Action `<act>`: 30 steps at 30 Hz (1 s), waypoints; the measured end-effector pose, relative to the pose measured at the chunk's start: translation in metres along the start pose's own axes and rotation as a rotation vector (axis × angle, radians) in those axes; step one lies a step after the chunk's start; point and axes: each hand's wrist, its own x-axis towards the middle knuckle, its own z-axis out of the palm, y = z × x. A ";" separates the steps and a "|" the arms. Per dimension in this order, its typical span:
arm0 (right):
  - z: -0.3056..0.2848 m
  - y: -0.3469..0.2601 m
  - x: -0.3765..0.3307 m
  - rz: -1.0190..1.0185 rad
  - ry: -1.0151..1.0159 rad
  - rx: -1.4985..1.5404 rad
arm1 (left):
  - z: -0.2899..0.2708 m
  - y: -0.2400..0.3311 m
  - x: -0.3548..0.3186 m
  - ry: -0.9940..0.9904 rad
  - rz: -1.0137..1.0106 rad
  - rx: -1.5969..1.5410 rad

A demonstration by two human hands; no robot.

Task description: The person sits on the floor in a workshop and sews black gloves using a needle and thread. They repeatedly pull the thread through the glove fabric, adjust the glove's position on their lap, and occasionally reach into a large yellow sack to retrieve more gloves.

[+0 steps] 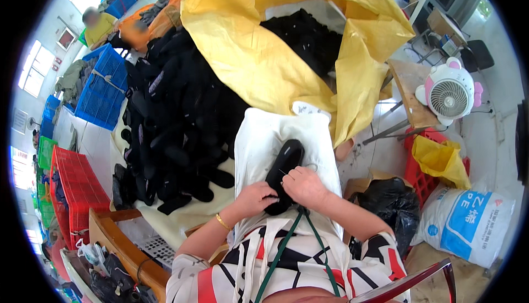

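Observation:
On the white cloth (pixel 256 138) over my lap lies a black, soft, shoe-shaped piece (pixel 286 157), its rounded end pointing away from me. My left hand (pixel 256 199) is closed, its fingertips pinching at the near left edge of that piece. My right hand (pixel 303 186) is curled closed over its right side. A thin line shows at the right fingertips; whether it is a thread or a tool I cannot make out. A green cord (pixel 284 248) runs down from my neck toward the lap. At the left rises a large heap of similar black pieces (pixel 176 121).
A big yellow sack (pixel 231 33) gapes open ahead, with black pieces (pixel 303 38) inside. Red crate (pixel 82 193) and blue crate (pixel 102 88) stand left. Rightward are a white-and-pink fan (pixel 449 96) on a wooden board, a black bag (pixel 391 206) and a white-and-blue sack (pixel 463 223). People sit far left.

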 end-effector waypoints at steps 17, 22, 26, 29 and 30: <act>0.057 0.002 0.012 0.607 0.339 0.476 | 0.007 -0.003 -0.002 -0.042 -0.053 0.075; 0.042 -0.002 0.003 0.584 0.366 0.538 | 0.011 0.001 -0.011 0.033 -0.112 -0.028; 0.042 0.000 -0.010 0.659 0.390 0.585 | 0.009 0.021 -0.022 0.128 -0.306 -0.079; 0.036 -0.004 -0.010 0.693 0.381 0.620 | 0.012 0.034 -0.036 0.204 -0.444 -0.012; 0.033 -0.007 -0.009 0.685 0.391 0.633 | 0.014 0.037 -0.041 0.191 -0.510 0.011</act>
